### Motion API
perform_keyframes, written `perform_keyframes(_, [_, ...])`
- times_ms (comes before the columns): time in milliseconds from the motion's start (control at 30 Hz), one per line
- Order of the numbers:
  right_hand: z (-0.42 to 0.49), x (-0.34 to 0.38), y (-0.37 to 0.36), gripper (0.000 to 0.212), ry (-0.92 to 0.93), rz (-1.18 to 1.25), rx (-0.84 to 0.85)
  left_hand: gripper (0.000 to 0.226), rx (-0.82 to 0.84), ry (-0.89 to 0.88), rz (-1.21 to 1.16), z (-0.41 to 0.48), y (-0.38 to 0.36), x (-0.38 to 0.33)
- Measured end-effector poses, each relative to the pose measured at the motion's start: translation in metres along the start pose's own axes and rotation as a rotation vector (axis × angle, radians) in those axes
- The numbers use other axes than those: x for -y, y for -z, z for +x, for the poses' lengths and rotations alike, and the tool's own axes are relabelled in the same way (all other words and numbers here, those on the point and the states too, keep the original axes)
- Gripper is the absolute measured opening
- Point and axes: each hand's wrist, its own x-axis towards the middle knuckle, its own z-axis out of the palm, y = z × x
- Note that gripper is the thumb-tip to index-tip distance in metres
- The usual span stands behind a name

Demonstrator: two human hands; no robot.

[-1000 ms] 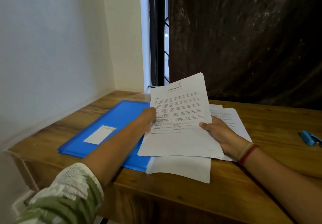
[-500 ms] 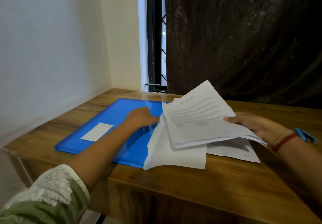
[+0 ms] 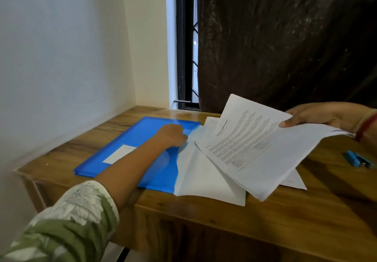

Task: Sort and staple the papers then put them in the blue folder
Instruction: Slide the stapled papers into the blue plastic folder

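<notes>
Papers (several sheets) in right hand; one blue folder, one stapler.

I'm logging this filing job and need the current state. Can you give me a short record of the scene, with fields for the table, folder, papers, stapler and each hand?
table: wooden
folder: blue, flat on the table, white label on top
loose sheets: on the table, overlapping the folder's right edge
stack: printed pages, held tilted above the loose sheets
stapler: blue, on the table at right, untouched
left hand: rests on the folder at the loose sheets' edge; grip unclear
right hand: grips the stack's edge, thumb on top
</notes>
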Motion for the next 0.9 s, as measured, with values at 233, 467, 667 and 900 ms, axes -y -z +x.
perform_keyframes(233, [0.019, 0.05, -0.06, 0.019, -0.084, -0.099, -0.094, 0.033, -0.024, -0.031, -0.044, 0.002, 0.02, -0.001])
perform_keyframes(467, [0.061, 0.049, -0.123, 0.031, -0.068, 0.039, -0.16, 0.03, -0.05, -0.017, -0.023, -0.006, 0.02, -0.001])
perform_keyframes(667, [0.069, 0.025, -0.144, 0.039, -0.075, 0.19, -0.257, 0.027, -0.026, -0.034, 0.063, -0.009, 0.033, 0.009])
perform_keyframes(900, [0.065, 0.028, -0.162, 0.036, 0.021, 0.213, -0.306, 0.02, -0.005, -0.075, 0.049, -0.014, 0.041, 0.014])
